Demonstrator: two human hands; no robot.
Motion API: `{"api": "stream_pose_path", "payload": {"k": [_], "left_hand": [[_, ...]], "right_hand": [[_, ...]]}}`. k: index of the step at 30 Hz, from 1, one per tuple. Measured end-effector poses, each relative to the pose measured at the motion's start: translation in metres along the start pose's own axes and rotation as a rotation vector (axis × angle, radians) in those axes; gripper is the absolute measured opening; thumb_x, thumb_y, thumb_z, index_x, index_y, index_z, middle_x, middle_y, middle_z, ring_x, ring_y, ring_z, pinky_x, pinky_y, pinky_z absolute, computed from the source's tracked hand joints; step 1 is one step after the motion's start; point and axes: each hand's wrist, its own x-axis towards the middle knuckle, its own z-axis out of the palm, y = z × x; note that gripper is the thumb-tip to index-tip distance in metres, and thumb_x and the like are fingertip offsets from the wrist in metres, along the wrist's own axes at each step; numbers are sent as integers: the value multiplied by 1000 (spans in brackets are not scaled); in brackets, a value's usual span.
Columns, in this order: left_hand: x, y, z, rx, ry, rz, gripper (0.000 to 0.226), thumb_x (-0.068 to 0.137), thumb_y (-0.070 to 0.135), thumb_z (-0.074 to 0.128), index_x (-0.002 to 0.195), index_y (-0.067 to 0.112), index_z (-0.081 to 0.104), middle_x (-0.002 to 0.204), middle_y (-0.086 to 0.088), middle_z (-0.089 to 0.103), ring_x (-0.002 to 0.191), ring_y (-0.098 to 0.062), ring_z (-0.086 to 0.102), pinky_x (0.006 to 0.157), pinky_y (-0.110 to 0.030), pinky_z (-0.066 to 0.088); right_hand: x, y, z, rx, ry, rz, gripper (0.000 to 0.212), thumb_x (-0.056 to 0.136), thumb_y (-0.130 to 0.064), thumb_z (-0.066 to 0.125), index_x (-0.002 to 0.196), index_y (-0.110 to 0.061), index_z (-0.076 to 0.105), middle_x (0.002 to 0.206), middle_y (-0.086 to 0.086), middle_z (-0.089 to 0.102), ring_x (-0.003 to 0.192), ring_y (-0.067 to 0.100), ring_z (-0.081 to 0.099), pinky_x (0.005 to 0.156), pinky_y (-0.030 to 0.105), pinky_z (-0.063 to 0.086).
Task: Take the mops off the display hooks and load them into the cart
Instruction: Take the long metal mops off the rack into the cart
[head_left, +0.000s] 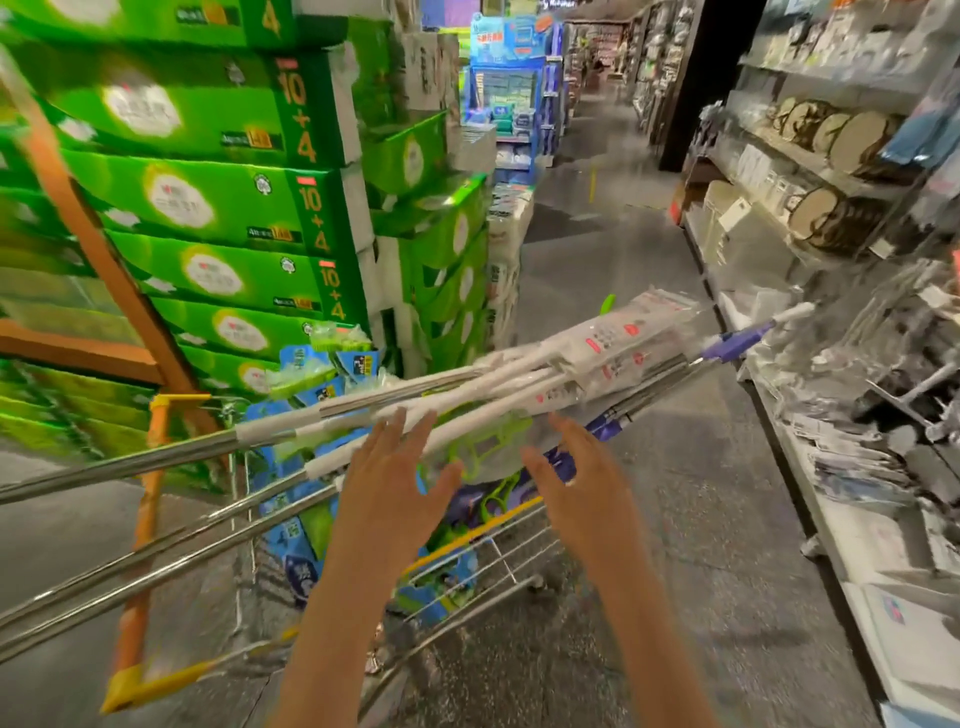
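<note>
Several mops (467, 384) lie across the wire cart (467, 566), their metal poles sticking out to the lower left and their plastic-wrapped heads pointing right. One has a purple and white grip (743, 340) at the far right end. My left hand (389, 483) hovers over the poles with straight, spread fingers and holds nothing. A little to its right, my right hand (582, 483) is spread the same way above the cart, empty too. Blue and green packaged cleaning goods (301, 561) fill the cart under the mops.
A tall stack of green boxes (208, 197) on an orange rack (78, 218) stands close on the left. Shelves (841, 322) with hanging cleaning tools and packaged goods line the right side. The grey aisle floor (613, 249) runs ahead between them.
</note>
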Motion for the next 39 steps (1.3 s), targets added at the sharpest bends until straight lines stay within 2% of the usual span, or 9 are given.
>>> {"api": "stream_pose_path", "payload": {"k": [8,13,18,21,24,27,31,35,39], "left_hand": [[73,-15,29,-24,44,-161,64,98,49,54,156,34,31,165,7,21,152,-17,19,117,-46,33],[101,-57,41,-16,46,-250,58,102,45,49,155,33,32,163,7,28,150,-16,23,119,-39,28],[137,-86,55,-57,6,-259,56,103,44,47,156,30,32,161,5,32,149,-16,27,120,-38,26],[159,-107,66,-78,-12,-260,55,103,45,45,155,28,35,159,2,37,145,-17,32,117,-35,27],[177,-121,77,-53,-40,-244,55,104,44,44,154,23,37,156,0,42,143,-19,37,116,-35,29],[194,-131,91,-33,-94,-228,56,104,45,44,154,20,38,155,-1,44,141,-19,40,115,-35,32],[208,-138,107,129,-198,-158,60,101,57,41,153,27,39,151,3,49,138,-17,44,108,-36,38],[214,-143,111,173,-138,-133,56,97,64,45,145,35,49,136,9,61,120,-12,59,89,-31,50],[221,-145,113,236,-87,-95,44,95,61,52,129,35,62,116,7,71,99,-14,68,74,-34,56]], "right_hand": [[113,23,25,83,-169,8,61,96,-55,53,151,-31,40,159,-5,35,146,14,32,116,39,33],[151,27,71,97,-263,3,61,96,-54,53,150,-27,42,157,-3,39,144,16,34,112,34,32],[189,36,114,64,-312,47,59,97,-50,55,149,-24,44,154,-1,43,142,18,39,115,40,34],[210,45,135,87,-299,148,58,98,-47,57,148,-22,44,152,0,46,136,20,46,111,41,40],[225,52,151,140,-236,251,55,99,-38,58,146,-14,45,142,3,55,119,18,55,95,35,46],[238,60,163,244,-133,359,48,97,-31,63,136,-8,51,131,7,61,104,16,58,83,32,46],[252,79,177,409,-108,492,53,94,-33,66,139,-9,51,126,10,65,109,21,64,89,38,54],[261,78,183,820,-57,642,39,100,-13,59,137,-8,48,119,12,62,104,19,62,86,32,53],[267,76,185,930,-82,677,39,101,-9,56,139,-12,46,127,13,57,106,19,59,83,37,55]]}}
